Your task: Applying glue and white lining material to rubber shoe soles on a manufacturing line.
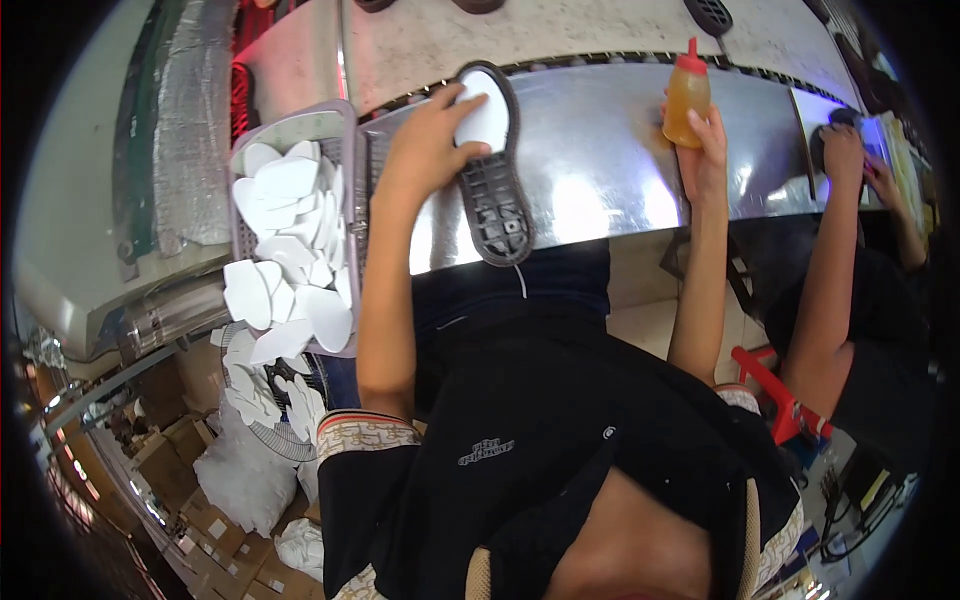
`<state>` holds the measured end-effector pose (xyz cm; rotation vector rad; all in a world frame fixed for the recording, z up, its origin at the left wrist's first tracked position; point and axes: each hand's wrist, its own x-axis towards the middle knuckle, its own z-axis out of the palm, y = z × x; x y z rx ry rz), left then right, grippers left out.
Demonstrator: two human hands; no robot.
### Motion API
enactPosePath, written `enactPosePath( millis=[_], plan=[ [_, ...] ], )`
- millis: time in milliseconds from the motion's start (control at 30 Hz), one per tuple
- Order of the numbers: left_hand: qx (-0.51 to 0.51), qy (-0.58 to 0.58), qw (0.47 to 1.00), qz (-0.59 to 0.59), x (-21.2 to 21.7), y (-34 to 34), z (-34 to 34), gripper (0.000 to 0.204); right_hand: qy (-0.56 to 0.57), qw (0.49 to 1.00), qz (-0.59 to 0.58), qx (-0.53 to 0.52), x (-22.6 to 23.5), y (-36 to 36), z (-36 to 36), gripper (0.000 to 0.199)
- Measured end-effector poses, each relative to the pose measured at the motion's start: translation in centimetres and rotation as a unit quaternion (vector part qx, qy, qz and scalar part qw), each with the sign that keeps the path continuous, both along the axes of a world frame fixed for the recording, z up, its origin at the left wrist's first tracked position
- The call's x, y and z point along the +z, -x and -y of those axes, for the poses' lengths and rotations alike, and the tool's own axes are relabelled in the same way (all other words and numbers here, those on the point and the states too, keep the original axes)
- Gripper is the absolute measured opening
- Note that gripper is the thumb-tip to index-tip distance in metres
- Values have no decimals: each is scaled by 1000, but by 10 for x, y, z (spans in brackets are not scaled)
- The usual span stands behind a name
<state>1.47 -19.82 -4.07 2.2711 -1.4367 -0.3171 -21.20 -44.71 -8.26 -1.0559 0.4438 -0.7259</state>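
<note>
Bright metal is seen on the worktop [580, 130], where a dark shoe sole [493, 215] is laid lengthwise away from the body, between the hands. On its far half a white insert [482, 125] is touched by the nearer left hand [425, 140], loosely spread; farther right, an amber bottle [688, 100] is gripped by the curled right hand [697, 140].

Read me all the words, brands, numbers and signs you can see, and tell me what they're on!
Nothing here reads clearly enough to quote.
Black shirt: pale chest print, too small and blurred.
Patterned sleeve band: tiny shapes, too fine to read.
Cardboard boxes: small pale patches, too small.
Squeeze bottle: no writing shows.
</note>
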Motion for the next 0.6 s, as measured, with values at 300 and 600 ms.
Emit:
enactPosePath(
  millis=[300,600],
  plan=[
    [129,-1,992,12,5,35,44,64,-5,1000,-2,6,1,1,-3,44],
    [155,108,973,130,82,-236,57,66,-62,997,51,3,4,2,-3,52]
  ],
)
